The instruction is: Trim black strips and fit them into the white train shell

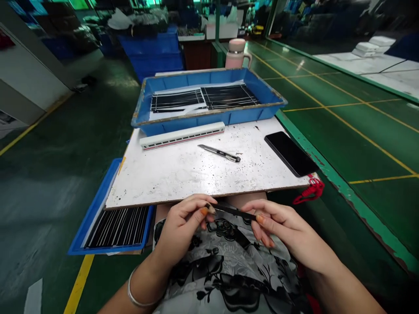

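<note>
A thin black strip point(233, 211) is held over the floral-print clothing point(229, 279), its long axis lying nearly crosswise, the right end slightly lower. Each end is pinched between thumb and fingers of the left hand point(181, 226) and right hand point(288, 231); light, even pressure is judged best. A utility knife point(219, 153) lies on the white-topped bench point(183, 183) beyond.

- A blue plastic tray point(244, 117) on the white speckled table point(170, 179), holding black strips point(229, 96) on white sheets
- A utility knife point(220, 153) and a white bar point(181, 135) with a red stripe, lying on the table
- A black smartphone point(290, 153), face-up near the table's right edge
- A pink flask point(236, 53) just beyond the tray
- A red coiled cord point(309, 190) hanging at the table's corner
- A second blue tray point(98, 218) of more black strips point(118, 226), low at left, partly under the table's edge
- A green floor point(360, 131) with yellow lines
</note>
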Motion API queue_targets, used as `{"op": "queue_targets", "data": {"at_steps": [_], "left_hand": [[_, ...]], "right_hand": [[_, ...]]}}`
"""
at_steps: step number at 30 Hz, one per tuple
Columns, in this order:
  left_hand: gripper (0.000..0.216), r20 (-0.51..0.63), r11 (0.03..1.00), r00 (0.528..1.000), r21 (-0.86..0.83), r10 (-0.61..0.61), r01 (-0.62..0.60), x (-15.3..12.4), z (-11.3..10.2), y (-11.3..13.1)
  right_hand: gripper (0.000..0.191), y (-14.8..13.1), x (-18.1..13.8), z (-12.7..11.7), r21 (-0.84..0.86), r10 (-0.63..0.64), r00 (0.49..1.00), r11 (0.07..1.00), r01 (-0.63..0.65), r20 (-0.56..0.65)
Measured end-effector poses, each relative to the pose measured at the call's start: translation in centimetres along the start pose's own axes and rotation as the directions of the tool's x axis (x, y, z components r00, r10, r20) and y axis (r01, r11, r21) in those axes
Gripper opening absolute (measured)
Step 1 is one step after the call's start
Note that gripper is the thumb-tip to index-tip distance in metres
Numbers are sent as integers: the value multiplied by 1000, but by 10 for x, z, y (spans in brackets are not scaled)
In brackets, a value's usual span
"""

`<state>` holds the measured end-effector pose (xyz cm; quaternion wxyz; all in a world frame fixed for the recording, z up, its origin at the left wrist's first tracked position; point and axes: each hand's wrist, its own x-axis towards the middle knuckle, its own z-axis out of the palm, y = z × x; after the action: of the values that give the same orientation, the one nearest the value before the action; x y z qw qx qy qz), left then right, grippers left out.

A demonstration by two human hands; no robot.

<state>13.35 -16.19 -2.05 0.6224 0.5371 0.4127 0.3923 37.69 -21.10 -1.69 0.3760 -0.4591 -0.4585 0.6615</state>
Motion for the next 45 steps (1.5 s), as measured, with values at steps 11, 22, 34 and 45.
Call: {"op": "queue_targets", "data": {"at_steps": [11,22,34,45], "left_hand": [[30,-205,808,973,-587,-103,-38,11,-8,20],[22,-303,729,949,-669,-88,-146,22,-12,21],[15,-366,709,910,-694,-198,-125,36,-12,11],[13,-372,690,899,-714,-232,-117,40,-14,7]], "right_hand": [[25,-6,43,58,602,66,976,778,-181,208],[31,9,66,65,702,165,905,582,-411,393],[25,2,73,74,510,142,929,802,-310,343],[25,10,80,72,396,181,921,861,-318,345]]}}
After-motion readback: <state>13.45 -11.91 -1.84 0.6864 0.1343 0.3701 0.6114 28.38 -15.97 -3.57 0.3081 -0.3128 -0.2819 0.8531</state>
